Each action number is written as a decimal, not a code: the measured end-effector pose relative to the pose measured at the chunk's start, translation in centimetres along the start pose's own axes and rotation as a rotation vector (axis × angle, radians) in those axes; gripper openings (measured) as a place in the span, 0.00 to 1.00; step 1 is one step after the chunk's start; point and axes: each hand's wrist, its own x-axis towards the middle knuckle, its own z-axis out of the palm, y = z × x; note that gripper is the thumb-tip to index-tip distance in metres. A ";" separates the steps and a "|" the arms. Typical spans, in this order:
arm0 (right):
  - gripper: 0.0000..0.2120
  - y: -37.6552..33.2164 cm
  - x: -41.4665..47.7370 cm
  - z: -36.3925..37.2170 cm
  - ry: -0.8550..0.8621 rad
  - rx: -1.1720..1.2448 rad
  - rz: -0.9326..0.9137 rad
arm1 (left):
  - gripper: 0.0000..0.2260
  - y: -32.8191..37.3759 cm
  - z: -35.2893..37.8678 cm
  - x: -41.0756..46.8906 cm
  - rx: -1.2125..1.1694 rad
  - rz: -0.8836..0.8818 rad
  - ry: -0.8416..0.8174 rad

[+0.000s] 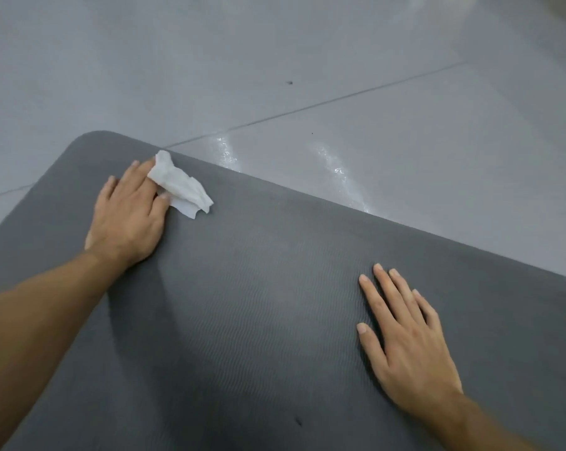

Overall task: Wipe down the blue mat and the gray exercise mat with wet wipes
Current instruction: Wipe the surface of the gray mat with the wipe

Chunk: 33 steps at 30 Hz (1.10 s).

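The gray exercise mat fills the lower part of the head view, with its rounded far corner at the upper left. A crumpled white wet wipe lies on the mat near that corner and the far edge. My left hand lies flat on the mat with straight fingers, the fingertips pressing on the wipe's left part. My right hand rests flat on the mat at the lower right, fingers spread and straight, holding nothing. The blue mat is not in view.
Gray tiled floor lies beyond the mat, with a grout line running across it. Two wet streaks shine on the floor just past the mat's far edge. A small dark speck sits on the mat near the bottom.
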 end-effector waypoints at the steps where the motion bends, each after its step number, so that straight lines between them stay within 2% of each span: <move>1: 0.31 -1.0 0.6 0.0 0.008 0.020 0.028 | 0.27 -0.1 -0.1 -0.1 -0.013 0.013 -0.011; 6: 0.36 -9.9 7.9 0.4 0.005 0.117 0.100 | 0.31 0.0 -0.7 -0.3 -0.036 0.037 -0.028; 10: 0.35 -15.0 13.0 0.1 -0.038 0.123 0.027 | 0.34 0.1 -0.3 -0.3 -0.041 0.030 -0.004; 12: 0.36 -16.8 13.6 0.5 -0.010 0.140 0.077 | 0.34 0.0 -0.2 -0.2 -0.064 0.006 0.030; 15: 0.38 -17.6 13.3 1.3 0.057 0.072 0.124 | 0.34 -0.1 0.0 0.1 -0.082 -0.052 0.091; 19: 0.38 -17.5 13.3 1.1 0.064 0.050 0.129 | 0.32 -0.4 -0.2 -0.2 -0.065 -0.141 0.073; 23: 0.39 -17.6 13.3 1.1 0.061 0.028 0.129 | 0.32 -7.1 -2.5 -1.6 0.060 -0.254 0.067; 27: 0.39 -17.6 13.5 1.2 0.058 0.016 0.135 | 0.36 -12.6 -4.5 -1.8 0.118 -0.258 -0.015; 30: 0.39 -17.7 13.5 1.2 0.061 0.002 0.140 | 0.39 -9.7 -2.8 -0.3 0.106 -0.173 -0.086; 33: 0.39 -17.7 13.5 1.2 0.072 -0.007 0.136 | 0.31 -4.6 -1.2 1.6 0.054 -0.114 -0.077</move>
